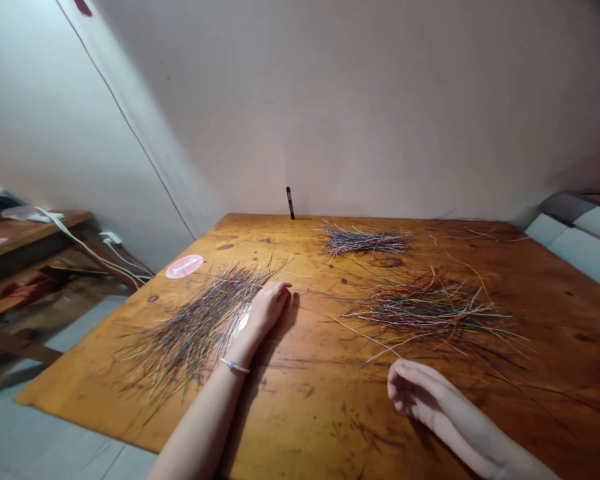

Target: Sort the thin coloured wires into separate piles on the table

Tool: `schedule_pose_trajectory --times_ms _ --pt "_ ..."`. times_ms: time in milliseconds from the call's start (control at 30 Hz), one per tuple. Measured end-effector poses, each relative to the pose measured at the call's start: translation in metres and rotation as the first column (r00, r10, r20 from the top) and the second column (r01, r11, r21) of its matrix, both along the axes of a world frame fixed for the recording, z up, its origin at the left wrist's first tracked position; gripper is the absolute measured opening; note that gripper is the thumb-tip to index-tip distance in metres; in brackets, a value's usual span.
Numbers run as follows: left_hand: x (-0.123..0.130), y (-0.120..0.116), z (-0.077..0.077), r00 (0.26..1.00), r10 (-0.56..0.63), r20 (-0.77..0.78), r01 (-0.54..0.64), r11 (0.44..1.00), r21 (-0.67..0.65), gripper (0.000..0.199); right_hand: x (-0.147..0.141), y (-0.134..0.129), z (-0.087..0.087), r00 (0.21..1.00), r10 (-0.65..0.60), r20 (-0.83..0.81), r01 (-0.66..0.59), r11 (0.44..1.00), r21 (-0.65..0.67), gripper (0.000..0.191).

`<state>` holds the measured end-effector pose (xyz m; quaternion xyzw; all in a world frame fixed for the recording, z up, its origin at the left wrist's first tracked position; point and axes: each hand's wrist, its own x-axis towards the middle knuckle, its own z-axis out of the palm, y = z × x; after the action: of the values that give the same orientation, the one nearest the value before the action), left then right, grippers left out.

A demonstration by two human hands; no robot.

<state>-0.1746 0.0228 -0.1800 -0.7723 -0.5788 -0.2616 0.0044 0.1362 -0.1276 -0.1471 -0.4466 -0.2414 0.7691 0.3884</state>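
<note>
A large pile of thin coloured wires lies slanted on the left of the wooden table. My left hand, with a beaded bracelet on the wrist, is at this pile's right edge, its fingers curled; what they hold, if anything, is hidden. A looser pile of mixed wires lies on the right. Just in front of that pile is my right hand, fingers bent and thumb side up, with nothing visible in it. Farther back lies a smaller, tighter bundle of wires.
A black pen stands upright at the table's back edge by the wall. A round pink sticker marked 1 is at the left. Another wooden table with white cables stands far left. Pale boxes are at the right. Stray wires lie about.
</note>
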Motion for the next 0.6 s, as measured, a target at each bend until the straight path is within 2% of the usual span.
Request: schedule_pose_trajectory --times_ms 267,467,600 --pt "0.004 -0.008 0.011 0.982 0.078 -0.173 -0.076 0.997 0.013 0.022 -0.002 0.002 0.003 1.000 0.003 0.008 -0.002 1.000 -0.020 0.025" --pt "0.011 -0.012 0.018 0.964 -0.010 -0.264 0.009 1.000 -0.005 0.021 -0.003 0.001 0.005 1.000 -0.014 0.000 0.014 1.000 -0.025 0.024" --pt "0.013 -0.008 0.018 0.945 -0.071 -0.319 0.067 0.998 -0.024 0.020 -0.002 0.001 0.001 1.000 -0.020 -0.005 0.020 1.000 -0.023 0.021"
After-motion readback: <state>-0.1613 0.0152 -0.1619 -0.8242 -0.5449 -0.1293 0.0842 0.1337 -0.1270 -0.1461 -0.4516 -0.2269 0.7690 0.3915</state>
